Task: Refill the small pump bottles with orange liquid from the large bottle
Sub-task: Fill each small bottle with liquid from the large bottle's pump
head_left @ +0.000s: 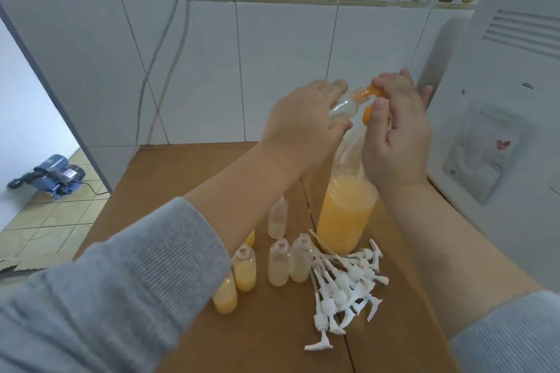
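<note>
My left hand [303, 118] grips a small clear bottle [136, 104], tilted with its mouth against the orange pump spout [371, 91] of the large bottle [345, 212]. My right hand [394, 130] is curled round that orange pump head. The large bottle stands on the brown surface, about half full of orange liquid. Below my left forearm stand three small bottles holding orange liquid [244, 272]. Three pale, nearly clear small bottles [278, 263] stand beside them without tops. A heap of several white pump tops [342, 281] lies in front of the large bottle.
The work surface is brown cardboard [169, 185] against a tiled wall [212, 54]. A large white appliance [500, 100] stands close on the right. Cables [148, 76] hang down the wall. A blue machine [51, 175] sits on the floor at far left.
</note>
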Demonstrator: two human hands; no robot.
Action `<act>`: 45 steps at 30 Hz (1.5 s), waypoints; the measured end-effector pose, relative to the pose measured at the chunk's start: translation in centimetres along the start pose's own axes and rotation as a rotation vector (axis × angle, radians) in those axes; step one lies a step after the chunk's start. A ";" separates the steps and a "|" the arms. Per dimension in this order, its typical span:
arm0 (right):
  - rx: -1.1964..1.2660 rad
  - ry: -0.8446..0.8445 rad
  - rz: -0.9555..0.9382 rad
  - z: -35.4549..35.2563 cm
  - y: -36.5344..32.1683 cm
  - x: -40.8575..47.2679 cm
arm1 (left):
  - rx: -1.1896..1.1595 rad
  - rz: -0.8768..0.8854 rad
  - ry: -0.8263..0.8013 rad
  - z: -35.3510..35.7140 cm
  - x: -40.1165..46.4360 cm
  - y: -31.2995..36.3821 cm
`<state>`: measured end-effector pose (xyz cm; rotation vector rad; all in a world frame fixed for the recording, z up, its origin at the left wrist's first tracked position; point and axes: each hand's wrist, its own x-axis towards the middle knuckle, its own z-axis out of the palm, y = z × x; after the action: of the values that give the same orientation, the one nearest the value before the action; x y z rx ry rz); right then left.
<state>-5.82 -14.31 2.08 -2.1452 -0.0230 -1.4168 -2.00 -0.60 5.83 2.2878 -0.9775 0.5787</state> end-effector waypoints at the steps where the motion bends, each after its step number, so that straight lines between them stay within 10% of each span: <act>1: 0.002 -0.009 0.003 0.1 0.1 -0.2 | 0.002 -0.006 -0.012 0.2 -0.1 -0.1; 45: -0.060 -0.030 -0.042 -0.2 -0.4 0.2 | -0.087 0.002 -0.028 -0.6 0.6 -0.4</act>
<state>-6.02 -14.10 2.50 -2.2268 -0.0369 -1.4259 -1.43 -0.27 6.45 2.2240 -0.9989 0.4971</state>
